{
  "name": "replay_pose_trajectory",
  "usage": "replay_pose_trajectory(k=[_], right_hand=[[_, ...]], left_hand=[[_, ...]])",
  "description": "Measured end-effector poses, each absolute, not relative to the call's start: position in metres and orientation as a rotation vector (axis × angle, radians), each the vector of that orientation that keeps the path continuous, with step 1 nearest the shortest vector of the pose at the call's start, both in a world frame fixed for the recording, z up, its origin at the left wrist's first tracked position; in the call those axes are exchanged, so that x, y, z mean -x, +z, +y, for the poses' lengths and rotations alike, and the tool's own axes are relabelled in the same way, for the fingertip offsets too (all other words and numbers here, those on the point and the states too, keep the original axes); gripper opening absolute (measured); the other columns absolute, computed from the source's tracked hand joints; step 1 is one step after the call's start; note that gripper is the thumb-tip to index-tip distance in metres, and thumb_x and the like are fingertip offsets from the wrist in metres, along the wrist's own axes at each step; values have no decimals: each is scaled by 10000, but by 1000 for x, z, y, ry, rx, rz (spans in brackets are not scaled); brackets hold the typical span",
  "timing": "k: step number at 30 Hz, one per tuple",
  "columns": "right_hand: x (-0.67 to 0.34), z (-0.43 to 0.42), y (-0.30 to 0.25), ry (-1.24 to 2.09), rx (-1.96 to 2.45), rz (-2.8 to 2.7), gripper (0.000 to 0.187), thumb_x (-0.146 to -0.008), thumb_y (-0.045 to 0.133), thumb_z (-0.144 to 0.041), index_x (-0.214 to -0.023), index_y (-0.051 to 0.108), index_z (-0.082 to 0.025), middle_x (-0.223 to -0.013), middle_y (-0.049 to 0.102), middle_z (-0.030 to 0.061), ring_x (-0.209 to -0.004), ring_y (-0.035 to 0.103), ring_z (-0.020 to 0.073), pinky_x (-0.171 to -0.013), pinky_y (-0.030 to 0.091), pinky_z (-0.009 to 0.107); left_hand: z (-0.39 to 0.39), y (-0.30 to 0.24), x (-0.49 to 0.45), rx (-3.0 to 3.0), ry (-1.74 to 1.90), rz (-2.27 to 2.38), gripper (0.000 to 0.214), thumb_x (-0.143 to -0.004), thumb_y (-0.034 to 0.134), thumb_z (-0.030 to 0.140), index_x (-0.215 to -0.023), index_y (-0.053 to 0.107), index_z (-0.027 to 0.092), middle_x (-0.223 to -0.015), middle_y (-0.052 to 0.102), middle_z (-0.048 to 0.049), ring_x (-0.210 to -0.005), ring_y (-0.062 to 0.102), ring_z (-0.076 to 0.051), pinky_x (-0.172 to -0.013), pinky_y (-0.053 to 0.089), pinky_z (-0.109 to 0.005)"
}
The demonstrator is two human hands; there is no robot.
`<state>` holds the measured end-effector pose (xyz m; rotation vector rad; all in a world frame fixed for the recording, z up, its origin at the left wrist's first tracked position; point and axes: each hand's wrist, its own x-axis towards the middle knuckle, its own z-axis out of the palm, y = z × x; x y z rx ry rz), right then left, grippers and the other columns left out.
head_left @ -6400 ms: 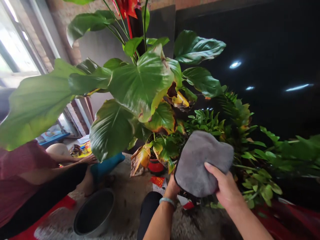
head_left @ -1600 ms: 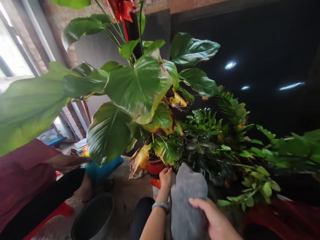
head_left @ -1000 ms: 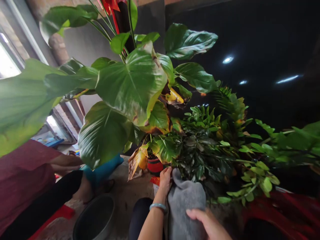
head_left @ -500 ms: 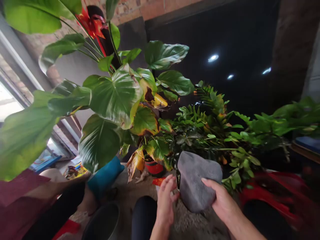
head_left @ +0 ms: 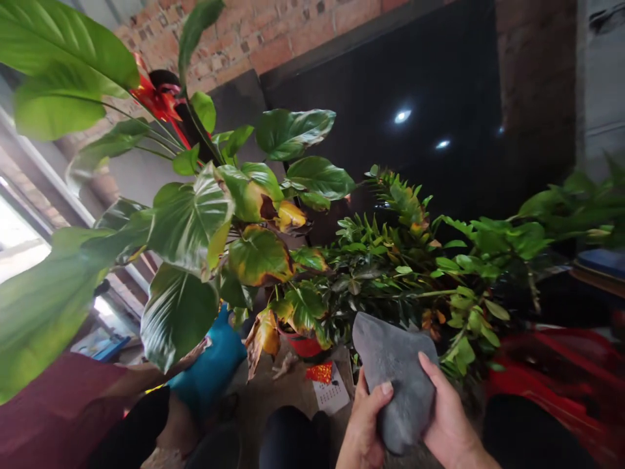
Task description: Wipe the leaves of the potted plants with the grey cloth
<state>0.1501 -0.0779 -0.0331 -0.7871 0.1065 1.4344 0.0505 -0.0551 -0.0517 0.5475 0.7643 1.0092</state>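
A smooth grey stone-like piece (head_left: 398,371), irregular in outline, is held low in the head view between both hands. My left hand (head_left: 365,420) grips its lower left side, the thumb lying on the near face. On the other side my right hand (head_left: 446,413) clasps the right edge, thumb over the front and fingers hidden behind. Just beyond the piece stand potted plants with small green leaves (head_left: 390,241). A calendar-like paper sheet (head_left: 332,394) with a red-and-gold top lies on the floor left of my left hand.
A large-leaved plant (head_left: 188,221) fills the left, with a red pot (head_left: 305,344) below it. Another person in a maroon garment (head_left: 53,407) sits at lower left, near a teal object (head_left: 212,365). A red plastic item (head_left: 551,378) is at right. A dark glossy panel (head_left: 366,85) stands behind.
My left hand has closed onto the grey piece, having been open beside it. The piece sits lower and more upright in view. The camera has shifted, showing more of the paper sheet.
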Motion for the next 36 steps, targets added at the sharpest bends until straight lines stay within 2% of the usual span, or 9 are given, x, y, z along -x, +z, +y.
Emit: replay_pose_trajectory(k=[6,10,14,18,20,25,28,32,36], right_hand=[[-198,-77,-63,1556,997,-240,276,-435,770,-325,-670,700,-199,-593,725,78,-710,702,339,-647,540,426],[-248,-46,-65,1251,1200,-502,216,-444,760,-244,-639,669,-224,-589,699,38,-586,660,251,-510,475,331],[-272,-6,-59,957,1250,-443,421,-515,769,-347,-916,683,-253,-772,720,50,-724,678,257,-552,472,330],[-262,10,-62,994,1180,-505,590,-519,773,-353,-1087,673,-230,-647,674,6,-685,669,267,-600,482,358],[-254,10,-64,1070,1070,-533,548,-518,783,-351,-1047,702,-233,-613,675,-1,-657,658,265,-633,489,372],[-248,9,-66,1205,826,-493,289,-502,816,-383,-734,726,-236,-764,752,62,-755,654,285,-738,500,421],[-248,10,-71,1237,798,-419,283,-560,794,-431,-746,728,-227,-819,756,78,-759,641,273,-732,508,426],[-251,5,-76,1351,734,-306,314,-642,731,-510,-773,728,-224,-838,744,82,-773,634,278,-713,510,430],[-258,-4,-79,1377,790,-300,397,-608,734,-580,-748,738,-209,-833,747,89,-855,628,302,-747,493,421]], left_hand=[[-53,-49,-52,-623,919,860,630,-336,880,231,-925,682,127,-775,739,-88,-812,684,-295,-819,498,-400],[-45,-29,-50,-768,973,909,631,-341,848,145,-954,698,144,-757,735,-51,-781,670,-264,-776,499,-370],[-34,-16,-48,-838,956,894,602,-356,855,161,-942,714,155,-775,736,-42,-816,667,-264,-781,496,-350],[-22,-13,-51,-943,942,875,573,-345,910,265,-882,738,161,-809,744,-50,-798,666,-241,-789,494,-329],[-14,-6,-54,-999,948,877,541,-347,918,338,-828,743,162,-779,740,-51,-747,664,-225,-747,503,-317],[8,53,-65,-1022,1075,861,638,-309,919,438,-826,718,123,-780,739,-77,-707,670,-233,-707,533,-335],[21,81,-72,-951,1265,850,651,-337,910,416,-886,708,132,-791,743,-53,-706,675,-222,-708,539,-329],[22,55,-74,-919,1159,937,580,-349,899,376,-835,732,108,-755,751,-74,-670,675,-222,-676,531,-323],[-1,12,-61,-971,796,966,514,-385,889,350,-813,765,94,-768,759,-104,-691,678,-233,-732,528,-337]])
